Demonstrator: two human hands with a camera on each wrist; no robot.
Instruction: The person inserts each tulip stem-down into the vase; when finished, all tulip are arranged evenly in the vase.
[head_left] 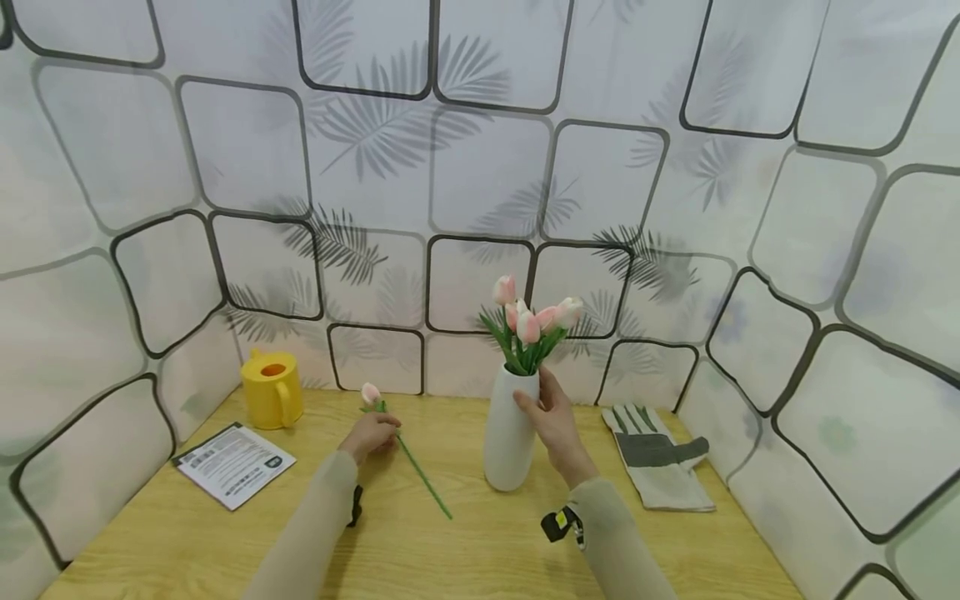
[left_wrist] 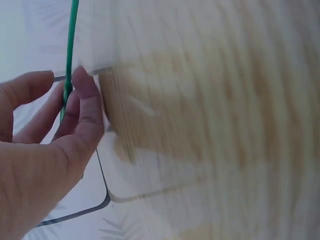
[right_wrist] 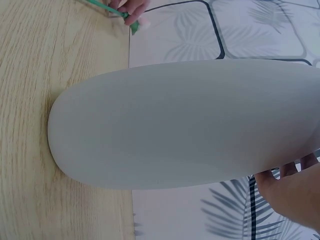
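Note:
A single pink tulip (head_left: 423, 475) with a long green stem slants across the left-middle of the wooden table. My left hand (head_left: 372, 435) pinches its stem (left_wrist: 70, 42) just below the bloom, with curled fingers around it. To the right stands a tall white vase (head_left: 507, 433), upright and full of several pink tulips (head_left: 527, 327) with green leaves. My right hand (head_left: 553, 419) grips the vase near its neck, thumb in front and fingers round the far side. In the right wrist view the vase's smooth body fills the middle, and the fingers are partly hidden behind it.
A yellow watering can-like pot (head_left: 272, 390) stands at the back left. A printed leaflet (head_left: 234, 465) lies in front of it. On the right lies a pair of grey-and-white work gloves (head_left: 660, 462). Patterned curtain walls (head_left: 480, 192) close in the back and both sides.

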